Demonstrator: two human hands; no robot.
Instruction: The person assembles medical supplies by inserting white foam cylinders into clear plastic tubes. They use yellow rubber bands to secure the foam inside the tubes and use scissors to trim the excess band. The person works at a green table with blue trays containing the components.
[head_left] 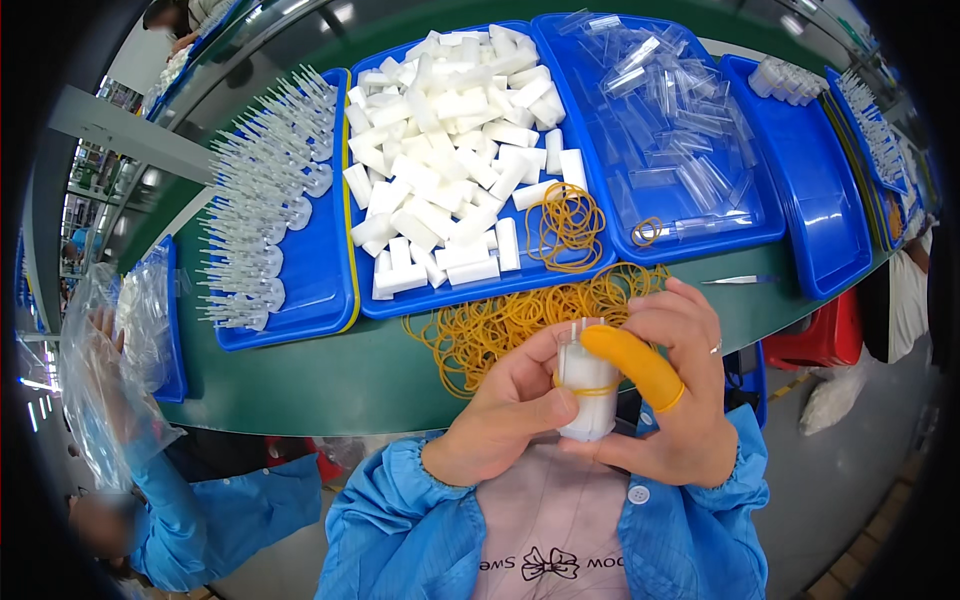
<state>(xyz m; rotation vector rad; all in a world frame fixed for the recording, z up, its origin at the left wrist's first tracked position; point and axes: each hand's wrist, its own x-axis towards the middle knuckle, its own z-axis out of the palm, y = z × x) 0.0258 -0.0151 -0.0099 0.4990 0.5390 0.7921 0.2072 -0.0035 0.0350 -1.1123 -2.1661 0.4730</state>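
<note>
Both hands grip one small bundle of white plastic pieces (587, 385) bound by a yellow rubber band, held close above the green table's (330, 375) near edge. The left hand (500, 415) curls shut around it; the right hand (680, 400), wearing one orange finger cot (635, 362), pinches its top. Four blue plastic trays (320, 290) line the table in front of the person, and a heap of loose yellow rubber bands (500, 320) lies just beyond the bundle.

Glossy blue plastic trays (318, 300), matt white foam blocks (440, 190), clear plastic sleeves (665, 110) (shiny), yellow rubber bands (480, 325).
</note>
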